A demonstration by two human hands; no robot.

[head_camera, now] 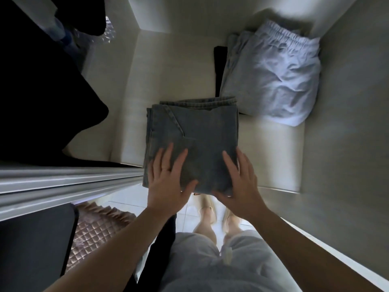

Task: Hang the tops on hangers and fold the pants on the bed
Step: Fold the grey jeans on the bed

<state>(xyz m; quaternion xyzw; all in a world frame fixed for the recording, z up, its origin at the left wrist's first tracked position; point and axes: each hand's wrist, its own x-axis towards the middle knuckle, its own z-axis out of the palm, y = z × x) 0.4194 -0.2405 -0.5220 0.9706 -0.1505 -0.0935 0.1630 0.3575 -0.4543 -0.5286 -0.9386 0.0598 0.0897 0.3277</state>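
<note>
Denim, thick and stiff for cloth, made the folded jeans a fairly heavy, unslippery block, likely to keep its shape if carried flat but to sag open if lifted by one corner; they lay at the front of the shelf, overhanging its edge; the left hand and right hand pressed on top, fingers straight and spread, thumbs along the near fold, the best place to hold; pale sweatpants sat at the shelf's back right.

Legible text, labels, brands, numbers, signs: none recorded. No marking can be made out on the folded jeans or the pale folded pants. Fine print may be lost to the dim, blurred view.
</note>
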